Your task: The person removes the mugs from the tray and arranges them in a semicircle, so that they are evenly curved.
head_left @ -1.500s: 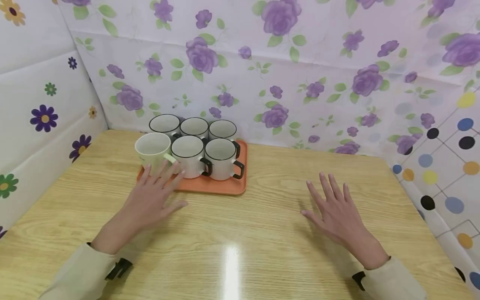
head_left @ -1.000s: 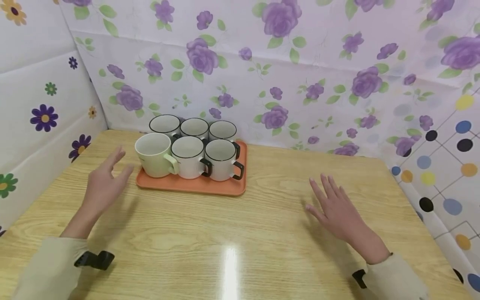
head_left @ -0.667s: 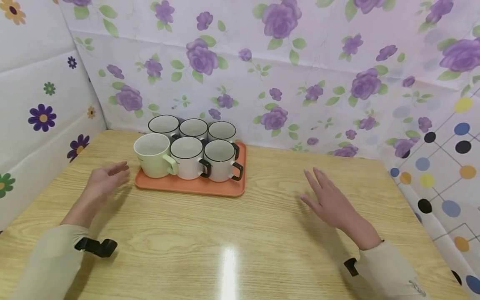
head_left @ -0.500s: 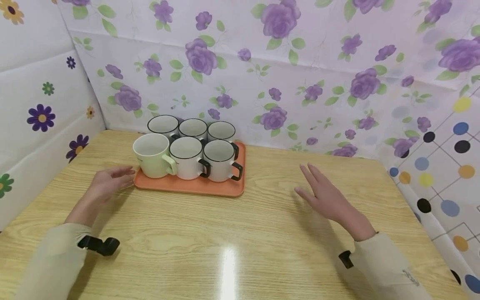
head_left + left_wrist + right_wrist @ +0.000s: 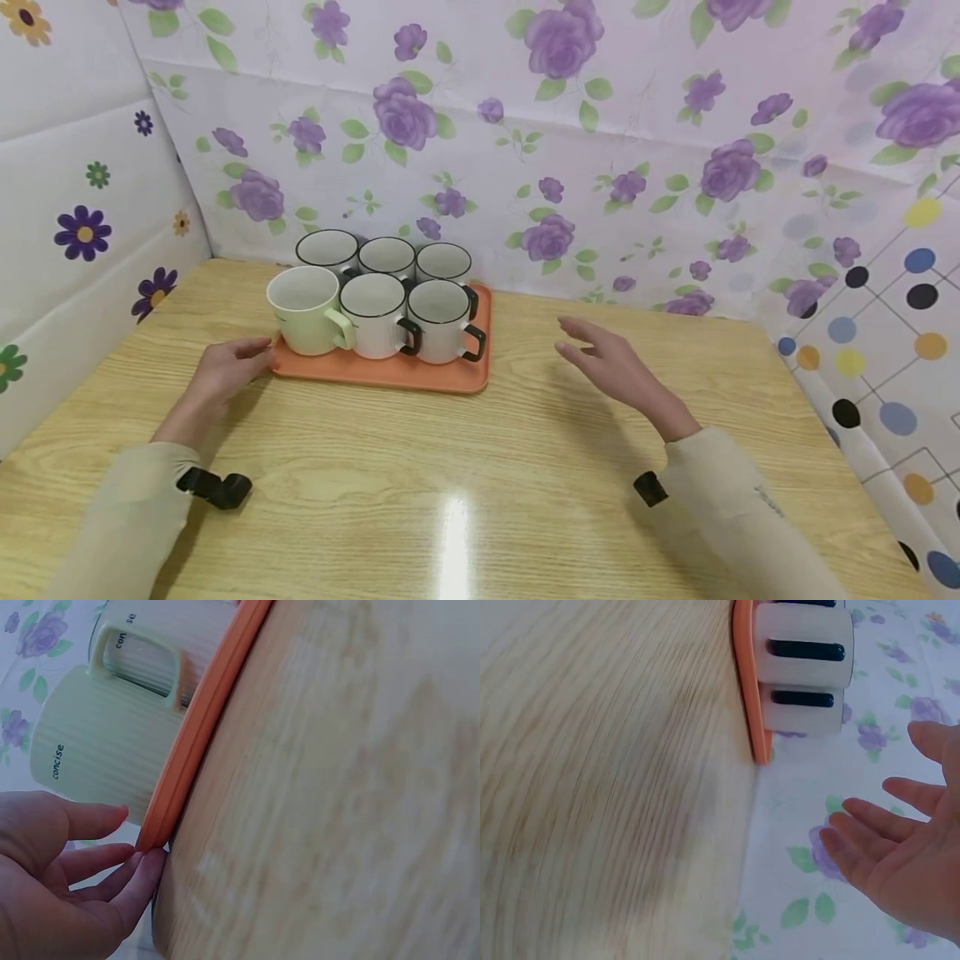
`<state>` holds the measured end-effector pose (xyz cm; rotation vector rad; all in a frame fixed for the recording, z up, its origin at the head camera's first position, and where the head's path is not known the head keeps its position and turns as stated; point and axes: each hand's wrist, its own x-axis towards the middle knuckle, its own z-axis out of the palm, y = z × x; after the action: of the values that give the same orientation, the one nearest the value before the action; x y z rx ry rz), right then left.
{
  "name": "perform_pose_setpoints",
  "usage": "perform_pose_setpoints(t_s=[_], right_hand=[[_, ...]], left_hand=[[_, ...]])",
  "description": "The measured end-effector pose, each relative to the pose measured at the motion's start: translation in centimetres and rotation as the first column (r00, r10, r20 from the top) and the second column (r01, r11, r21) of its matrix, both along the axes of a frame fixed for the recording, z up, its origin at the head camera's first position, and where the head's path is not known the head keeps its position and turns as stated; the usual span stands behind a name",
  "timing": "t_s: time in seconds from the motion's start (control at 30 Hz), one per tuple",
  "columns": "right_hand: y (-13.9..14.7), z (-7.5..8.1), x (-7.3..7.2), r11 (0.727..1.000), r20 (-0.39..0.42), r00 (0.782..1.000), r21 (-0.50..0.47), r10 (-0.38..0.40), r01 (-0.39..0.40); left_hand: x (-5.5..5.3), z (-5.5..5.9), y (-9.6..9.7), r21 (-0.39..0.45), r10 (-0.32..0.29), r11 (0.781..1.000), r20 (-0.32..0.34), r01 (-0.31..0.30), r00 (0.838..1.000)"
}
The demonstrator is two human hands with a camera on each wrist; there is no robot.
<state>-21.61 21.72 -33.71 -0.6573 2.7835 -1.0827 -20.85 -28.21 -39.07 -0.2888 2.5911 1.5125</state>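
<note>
The left hand [image 5: 225, 367] has its grip loosely spread at the near left corner of the orange tray [image 5: 390, 375]: in the left wrist view, the fingertips touch the tray's edge while the thumb stands apart, just beside the pale green mug [image 5: 303, 318]. The right hand [image 5: 611, 367] holds nothing; its grip is wide, fingers apart, right of centre in the head frame, with a gap of desk [image 5: 360, 483] between it and the tray.

The tray sits left of centre, bearing six upright mugs in two rows. The green mug stands at front left, crowding that corner, its handle crossing in front of the middle front mug [image 5: 371, 321]. The right front mug [image 5: 438, 325] points its black handle toward the tray's right edge. This front row partly hides the three white mugs [image 5: 386, 254] behind.

A floral cloth [image 5: 480, 167] rises close behind the tray across the top of the frame. A daisy-patterned cloth [image 5: 60, 167] bounds the left side, a dotted cloth [image 5: 885, 367] the right. A bright reflection [image 5: 454, 550] marks the desk at bottom centre.
</note>
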Motion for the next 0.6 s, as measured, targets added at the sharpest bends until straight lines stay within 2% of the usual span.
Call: perform_pose_setpoints(t_s=[0.23,0.4,0.6], right_hand=[[-3.2,-0.2,-1.8,0.982,0.151,0.988,-0.178,-0.035,0.062],[-5.7,-0.6,-2.7,0.957,0.262,0.965,-0.278,-0.006,0.081],[-8.0,-1.2,-3.5,0.929,0.324,0.946,-0.360,0.032,0.092]], left_hand=[[-0.2,-0.2,0.3,-0.057,0.021,0.998,-0.020,-0.022,1.000],[-0.1,-0.2,0.4,-0.053,0.017,0.998,-0.038,-0.019,0.999],[-0.3,0.0,0.4,-0.027,0.040,0.999,-0.029,-0.040,0.999]])
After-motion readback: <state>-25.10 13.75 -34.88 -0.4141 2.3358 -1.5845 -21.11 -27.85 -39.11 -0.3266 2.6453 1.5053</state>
